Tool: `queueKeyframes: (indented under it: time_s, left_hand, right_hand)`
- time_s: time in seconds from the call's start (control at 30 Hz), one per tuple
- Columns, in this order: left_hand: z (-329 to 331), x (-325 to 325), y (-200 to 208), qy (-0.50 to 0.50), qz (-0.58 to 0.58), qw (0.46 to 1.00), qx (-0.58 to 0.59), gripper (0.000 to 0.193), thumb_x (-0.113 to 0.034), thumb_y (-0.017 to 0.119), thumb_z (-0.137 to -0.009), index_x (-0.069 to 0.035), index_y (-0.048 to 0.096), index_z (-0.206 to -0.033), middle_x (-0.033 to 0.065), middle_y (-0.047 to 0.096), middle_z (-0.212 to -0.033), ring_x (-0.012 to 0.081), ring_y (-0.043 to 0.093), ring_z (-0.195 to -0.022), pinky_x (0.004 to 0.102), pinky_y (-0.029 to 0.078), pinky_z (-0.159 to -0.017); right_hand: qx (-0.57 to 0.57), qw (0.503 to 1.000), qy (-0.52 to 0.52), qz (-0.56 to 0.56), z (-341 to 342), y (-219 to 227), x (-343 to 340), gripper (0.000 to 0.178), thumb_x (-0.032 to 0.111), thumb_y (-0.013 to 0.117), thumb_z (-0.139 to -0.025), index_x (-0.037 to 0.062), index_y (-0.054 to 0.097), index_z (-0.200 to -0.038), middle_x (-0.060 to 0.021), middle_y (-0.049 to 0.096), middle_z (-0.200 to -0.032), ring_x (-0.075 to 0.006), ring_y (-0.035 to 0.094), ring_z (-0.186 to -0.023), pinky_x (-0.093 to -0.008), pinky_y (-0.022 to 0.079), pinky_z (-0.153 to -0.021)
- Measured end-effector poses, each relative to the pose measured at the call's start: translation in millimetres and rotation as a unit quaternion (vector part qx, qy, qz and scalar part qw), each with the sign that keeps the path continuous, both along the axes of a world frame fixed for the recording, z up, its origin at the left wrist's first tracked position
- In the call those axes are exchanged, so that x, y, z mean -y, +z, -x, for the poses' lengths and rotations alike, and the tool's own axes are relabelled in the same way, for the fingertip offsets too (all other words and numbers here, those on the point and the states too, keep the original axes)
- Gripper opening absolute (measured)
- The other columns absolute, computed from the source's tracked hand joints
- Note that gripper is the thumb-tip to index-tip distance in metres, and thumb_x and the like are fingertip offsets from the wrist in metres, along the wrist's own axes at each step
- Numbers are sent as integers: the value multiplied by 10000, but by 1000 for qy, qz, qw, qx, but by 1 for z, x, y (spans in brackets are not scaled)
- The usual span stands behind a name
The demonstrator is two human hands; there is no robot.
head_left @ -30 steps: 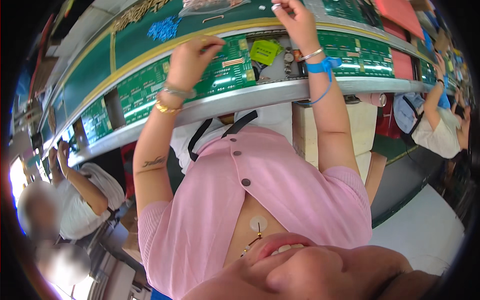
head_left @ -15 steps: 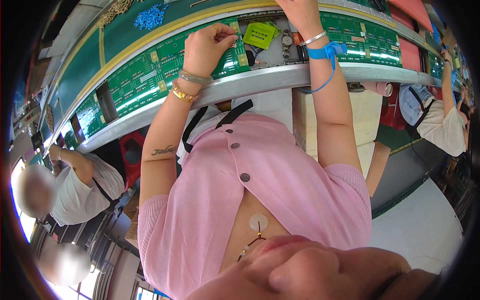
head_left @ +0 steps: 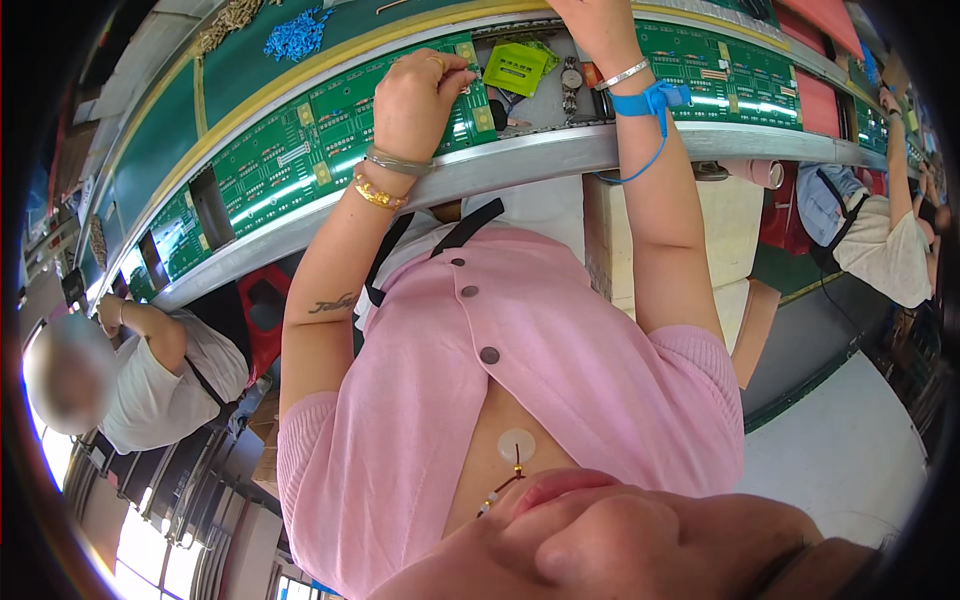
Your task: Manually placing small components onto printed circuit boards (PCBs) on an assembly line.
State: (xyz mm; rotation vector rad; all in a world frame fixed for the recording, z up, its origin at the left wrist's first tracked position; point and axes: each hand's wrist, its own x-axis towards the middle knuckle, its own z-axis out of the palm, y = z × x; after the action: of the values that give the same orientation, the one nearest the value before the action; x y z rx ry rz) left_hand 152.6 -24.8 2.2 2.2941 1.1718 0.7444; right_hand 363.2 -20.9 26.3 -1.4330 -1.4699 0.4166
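1. The circuit board (head_left: 350, 125) lies directly under the left fingers; a light touch there would seem best.
2. Left hand (head_left: 412, 105): thumb and finger pinched together; whether they grip anything, I cannot tell.
3. Green packet (head_left: 518, 68) and watch (head_left: 571, 85), right of those fingers: better not brushed.
4. Right hand (head_left: 602, 35): fingers out of view, so cannot tell; blue wrist strap (head_left: 650, 98) below them, cord best kept clear.

The left hand (head_left: 415, 105) is held over the right end of the left circuit board (head_left: 345, 122), which is set behind a metal rail (head_left: 520, 152). To that board's right, a sachet (head_left: 515, 70) is laid, then a wristwatch (head_left: 570, 85), then the right circuit board (head_left: 690, 80). Farther back and leftward, a component pile (head_left: 297, 36) is placed on the tabletop (head_left: 355, 28).
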Motion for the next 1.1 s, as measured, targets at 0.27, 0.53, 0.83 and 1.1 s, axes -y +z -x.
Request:
queueKeyframes:
  time_s: [0.27, 0.53, 0.83, 1.1]
  left_hand:
    - [4, -3, -7, -10, -83, 996, -13, 124, -150, 673, -748, -56, 670, -829, 60, 612, -809, 225, 608, -696, 307, 478, -595]
    - [79, -2, 44, 58, -83, 993, 61, 129, -131, 690, -752, -73, 681, -868, 74, 627, -841, 206, 595, -712, 272, 487, -575]
    - [235, 50, 25, 218, 159, 952, 145, 98, -80, 601, -848, -22, 648, -910, 26, 629, -864, 106, 572, -755, 210, 442, -585]
    - [333, 161, -28, 350, 470, 784, 205, 168, -200, 586, -878, -62, 652, -945, 9, 643, -836, 68, 597, -728, 178, 453, -586]
  right_hand:
    - [-19, 999, 1, 31, 8, 1, -3, 130, 55, 602, -819, 17, 583, -942, -69, 605, -752, -144, 589, -659, -244, 459, -591]
    - [43, 988, 116, 92, 37, -16, 30, 143, 111, 594, -836, 67, 624, -970, -58, 654, -798, -137, 631, -725, -234, 476, -636]
    - [225, 964, 135, 29, 62, -24, 31, 66, 132, 607, -774, 87, 604, -821, -46, 534, -782, -242, 531, -807, -351, 461, -673]
    - [339, 929, 149, 21, 76, -19, 34, 109, 110, 627, -758, 66, 600, -855, -66, 541, -822, -242, 530, -814, -342, 453, -663]
